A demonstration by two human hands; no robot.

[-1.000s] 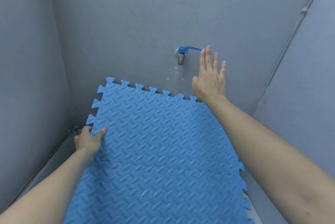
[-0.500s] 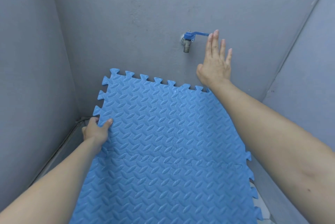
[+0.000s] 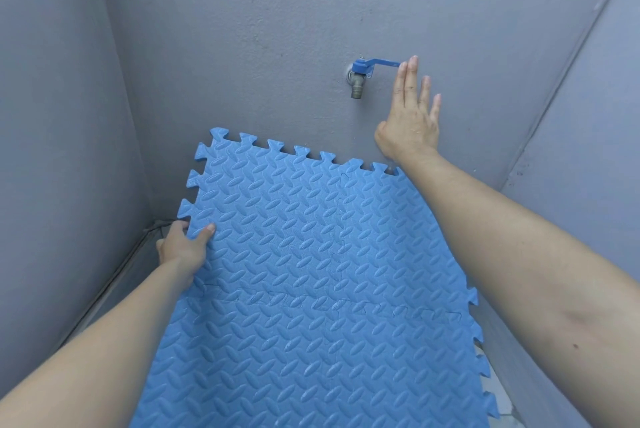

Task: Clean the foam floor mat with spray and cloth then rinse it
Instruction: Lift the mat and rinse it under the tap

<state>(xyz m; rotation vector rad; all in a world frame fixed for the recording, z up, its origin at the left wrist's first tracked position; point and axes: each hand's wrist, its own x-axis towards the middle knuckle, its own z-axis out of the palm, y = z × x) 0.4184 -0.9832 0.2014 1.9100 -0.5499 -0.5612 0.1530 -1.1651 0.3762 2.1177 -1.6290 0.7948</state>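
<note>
Head view: L hand [image 3: 183,247] pinches foam mat [image 3: 311,289] edge, thumb on top, propping it vs wall below tap [image 3: 358,76] for rinsing. R hand [image 3: 410,116] flat, fingers straight, tips at tap lever [image 3: 384,63], prob. to work it. No water seen.

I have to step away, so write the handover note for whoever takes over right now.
Left hand grips the left edge of the blue foam mat, which leans toward the grey wall.
Right hand is open, fingertips at the end of the tap lever.
No water shows at the tap.
Spray and cloth are out of view; rinse status cannot be confirmed.
</note>
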